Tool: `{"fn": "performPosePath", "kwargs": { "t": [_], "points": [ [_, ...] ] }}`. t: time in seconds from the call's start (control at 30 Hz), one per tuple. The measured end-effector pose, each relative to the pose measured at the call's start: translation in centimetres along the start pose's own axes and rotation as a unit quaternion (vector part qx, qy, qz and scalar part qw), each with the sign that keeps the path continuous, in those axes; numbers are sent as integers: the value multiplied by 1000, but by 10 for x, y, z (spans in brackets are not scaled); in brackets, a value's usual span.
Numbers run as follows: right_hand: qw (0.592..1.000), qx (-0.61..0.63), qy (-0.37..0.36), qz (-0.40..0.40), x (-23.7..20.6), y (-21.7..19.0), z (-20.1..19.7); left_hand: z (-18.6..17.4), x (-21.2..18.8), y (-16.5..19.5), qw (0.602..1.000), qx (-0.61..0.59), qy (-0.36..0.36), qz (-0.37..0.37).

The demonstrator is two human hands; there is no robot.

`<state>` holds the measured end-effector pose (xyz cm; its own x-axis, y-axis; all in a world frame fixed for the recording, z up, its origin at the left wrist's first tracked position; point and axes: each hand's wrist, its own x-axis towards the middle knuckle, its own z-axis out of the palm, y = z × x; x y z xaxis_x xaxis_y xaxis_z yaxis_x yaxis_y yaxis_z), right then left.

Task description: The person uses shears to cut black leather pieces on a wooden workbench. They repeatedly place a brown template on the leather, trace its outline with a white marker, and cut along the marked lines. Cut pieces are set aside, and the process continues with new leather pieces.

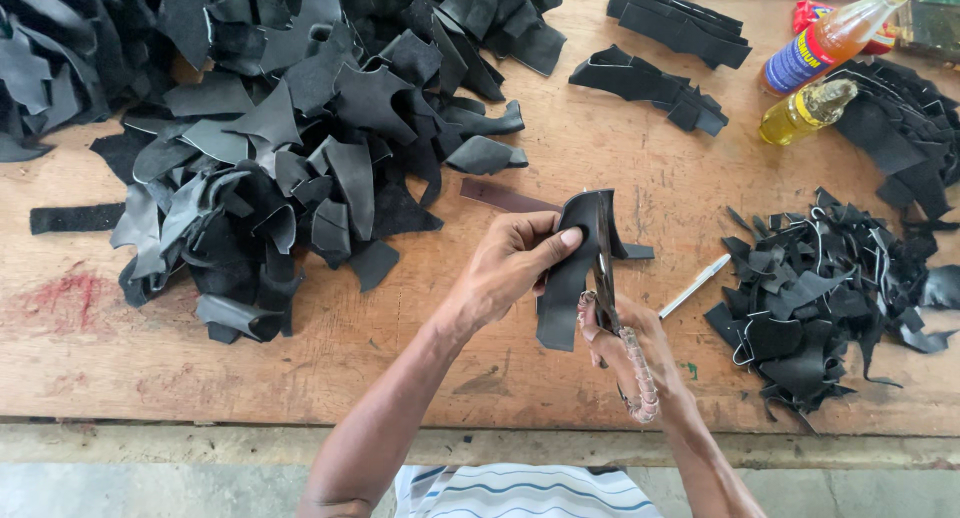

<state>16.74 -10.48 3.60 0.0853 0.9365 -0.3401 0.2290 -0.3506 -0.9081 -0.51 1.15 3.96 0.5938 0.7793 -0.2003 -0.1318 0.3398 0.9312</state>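
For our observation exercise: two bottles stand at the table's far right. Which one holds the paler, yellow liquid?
The smaller bottle, nearer the person. Its liquid is bright yellow, while the taller labelled bottle behind it holds orange-amber liquid.

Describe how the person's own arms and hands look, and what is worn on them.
Both forearms are bare, with no sleeves reaching them. The left hand and the right hand wear no gloves; no ring, watch or bracelet shows. At the bottom edge is a garment striped white and pale blue.
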Motion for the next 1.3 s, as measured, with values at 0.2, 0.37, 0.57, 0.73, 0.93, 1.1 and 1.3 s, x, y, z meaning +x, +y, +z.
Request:
{"fn": "performPosePath", "kwargs": {
  "t": [0.2, 0.37, 0.57, 0.73, 0.93, 1.1, 1.3],
  "points": [
    [1000, -20, 5, -1, -1, 7, 1, 1, 1, -6, 997, -72, -6, 0],
    [1000, 24, 2, 0, 0, 8, 4, -1, 3, -11, 995, -104, -6, 0],
    [999, 46, 12, 12, 1, 11, 6, -2, 5, -14, 991, -135, -9, -5],
    [997, 76, 2, -19, -1, 13, 9, -3, 5, -17, 988, -152, -11, -11],
    [993, 102, 5, -51, -2, 13, 13, -4, 7, -19, 976, -214, -26, -24],
    [996, 84, 28, -23, -3, 14, 18, -4, 7, -21, 970, -239, -39, -29],
    [995, 77, 39, -46, -8, 19, 20, -2, 3, -12, 989, -143, -31, -19]
  ]
}}
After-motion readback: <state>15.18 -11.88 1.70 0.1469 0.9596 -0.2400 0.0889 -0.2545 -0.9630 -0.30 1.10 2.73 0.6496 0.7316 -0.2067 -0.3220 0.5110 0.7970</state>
